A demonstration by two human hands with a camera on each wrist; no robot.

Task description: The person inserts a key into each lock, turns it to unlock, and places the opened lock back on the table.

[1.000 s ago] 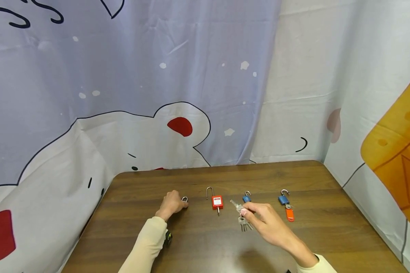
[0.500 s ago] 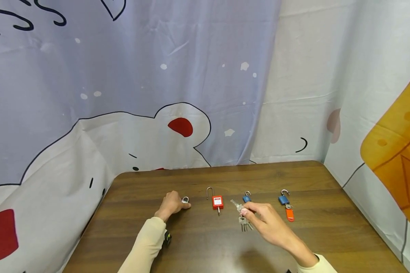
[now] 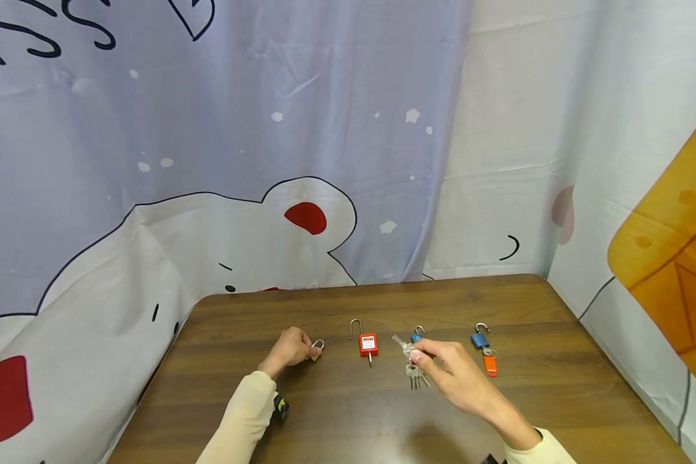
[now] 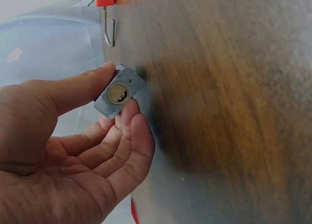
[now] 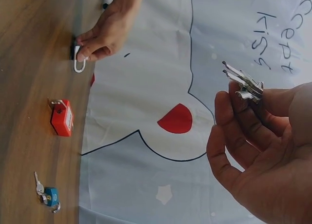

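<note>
My left hand (image 3: pixel 292 348) pinches a small silver-grey padlock (image 4: pixel 118 91) between thumb and fingertips, close over the table. Its keyhole end faces the left wrist camera, and its shackle (image 3: pixel 318 344) points up and right in the head view. Thumb and fingers of my right hand (image 3: pixel 455 379) grip a bunch of silver keys (image 3: pixel 407 348); one key points up and left, others dangle below. Between the hands lies a red padlock (image 3: pixel 368 345) with its shackle raised and a key in its base. A blue padlock (image 3: pixel 417 336) is partly covered by the right hand.
On the wooden table (image 3: pixel 336 412), a second blue padlock (image 3: pixel 479 340) with raised shackle lies at the right, a key and orange tag (image 3: pixel 490 365) attached. A printed curtain (image 3: pixel 377 142) hangs behind the table's far edge.
My left hand has rolled and tilted the small padlock, so that more of its shackle shows beyond the fingers. The right hand and its keys have stayed nearly still.
</note>
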